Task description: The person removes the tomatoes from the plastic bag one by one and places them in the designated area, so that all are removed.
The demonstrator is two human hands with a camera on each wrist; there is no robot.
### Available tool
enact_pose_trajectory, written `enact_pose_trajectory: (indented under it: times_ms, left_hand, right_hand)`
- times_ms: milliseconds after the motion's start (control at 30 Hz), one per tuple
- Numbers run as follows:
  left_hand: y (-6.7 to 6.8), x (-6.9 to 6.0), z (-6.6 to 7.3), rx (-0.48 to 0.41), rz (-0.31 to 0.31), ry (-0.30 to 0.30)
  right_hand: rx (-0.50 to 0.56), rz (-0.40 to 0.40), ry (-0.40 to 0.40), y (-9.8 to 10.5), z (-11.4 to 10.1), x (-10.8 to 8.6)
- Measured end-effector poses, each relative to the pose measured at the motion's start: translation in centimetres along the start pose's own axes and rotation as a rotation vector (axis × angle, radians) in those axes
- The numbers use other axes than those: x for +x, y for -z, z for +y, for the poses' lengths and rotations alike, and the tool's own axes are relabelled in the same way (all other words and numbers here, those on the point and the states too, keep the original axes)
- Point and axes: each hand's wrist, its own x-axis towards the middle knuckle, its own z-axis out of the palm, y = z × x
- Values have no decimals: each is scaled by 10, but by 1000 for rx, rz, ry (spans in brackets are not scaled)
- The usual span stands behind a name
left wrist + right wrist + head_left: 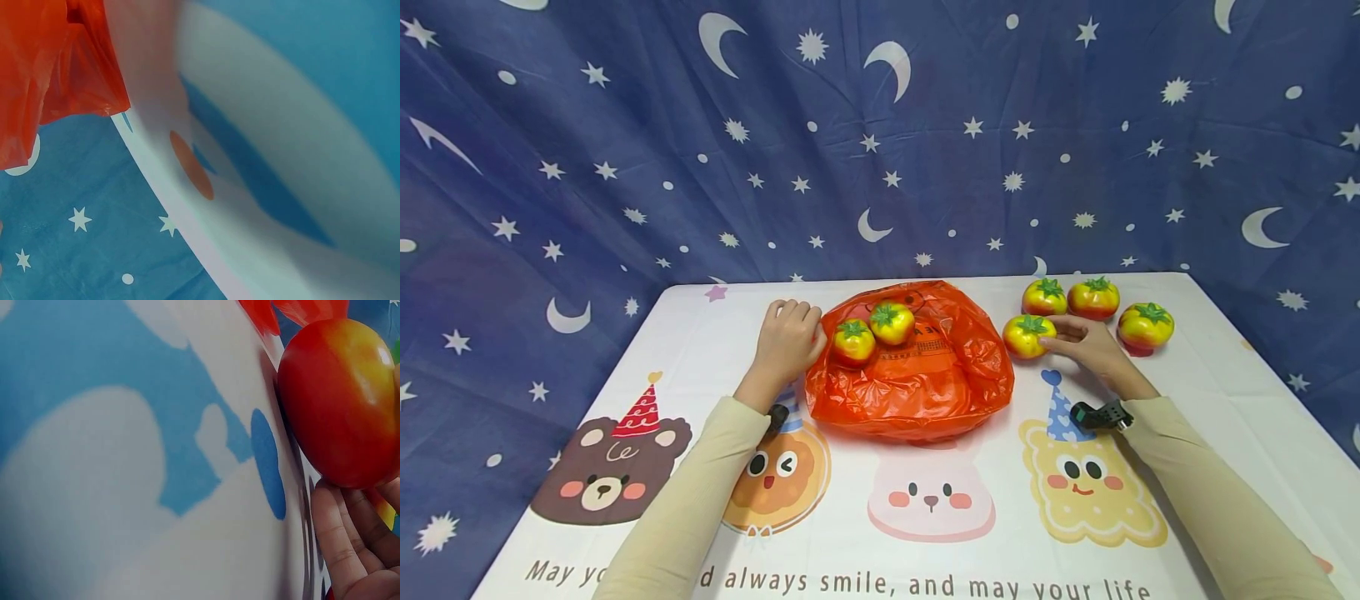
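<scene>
A red plastic bag (917,392) lies spread on the table with its mouth toward the top. My left hand (787,337), its fingers curled, grips the bag's left edge; the grip itself is partly hidden. Two yellow-red tomatoes, one lower left (853,343) and one upper right (892,323), sit together at the bag's left part. Just right of the bag, my right hand (1086,343) holds another tomato (1028,337) between thumb and fingers. Its glossy red and yellow side (337,406) fills the upper right of the right wrist view, with fingers beneath it.
Behind and beside my right hand stand three more tomatoes: a left one (1044,298), a middle one (1093,298) and a right one (1146,327). A white cartoon-printed cloth (842,517) covers the table. A blue star-patterned curtain (940,167) hangs along the back edge.
</scene>
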Motion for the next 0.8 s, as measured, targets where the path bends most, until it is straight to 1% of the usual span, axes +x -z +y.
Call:
enact_pose_trajectory:
  times_ms: [367,667,800]
  left_hand:
    - [-1,0,0,5,21,-12]
    - [0,0,1,7,23,-16]
    - [0,0,1,5,21,-18]
  right_hand:
    - [5,15,-44,1,6,2]
    - [14,25,-35,3,5,1]
    - [7,25,-18,4,4,0]
